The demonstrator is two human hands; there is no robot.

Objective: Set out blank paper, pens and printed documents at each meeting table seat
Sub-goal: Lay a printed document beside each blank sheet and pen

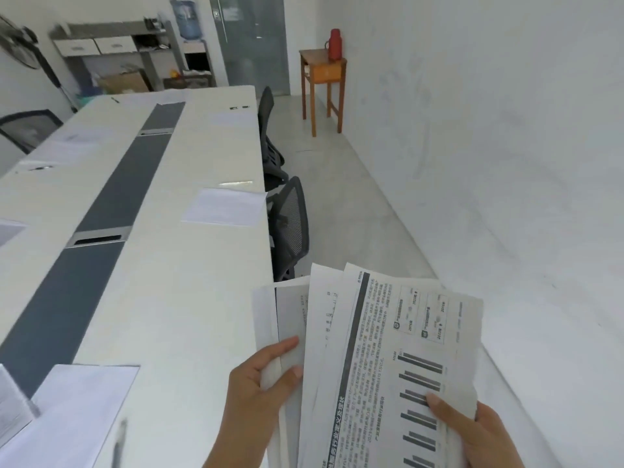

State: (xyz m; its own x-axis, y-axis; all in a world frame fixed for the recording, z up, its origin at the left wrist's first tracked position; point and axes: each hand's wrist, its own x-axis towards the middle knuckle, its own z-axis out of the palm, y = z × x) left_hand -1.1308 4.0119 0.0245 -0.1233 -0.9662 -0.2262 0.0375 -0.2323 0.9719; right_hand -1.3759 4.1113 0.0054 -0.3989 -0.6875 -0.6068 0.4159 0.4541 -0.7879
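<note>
I hold a fanned stack of printed documents (381, 349) with text and bar charts at the lower right, past the table's edge. My left hand (260, 390) pinches the leftmost sheets, thumb on top. My right hand (472, 430) grips the stack's right side, thumb on the top chart page. On the long white meeting table (162, 298), blank paper (224, 207) lies at a right-side seat with a pen (236, 183) beyond it. Another sheet (67, 410) with a pen (118, 444) lies near me. Further sheets (233, 118) and pens (239, 107) lie at the far seats.
Two black mesh chairs (290, 224) are tucked along the table's right side, another chair (27, 126) at the left. A grey cable strip (111, 204) runs down the table's middle. A wooden side table (322, 76) with a red thermos (335, 44) stands by the right wall.
</note>
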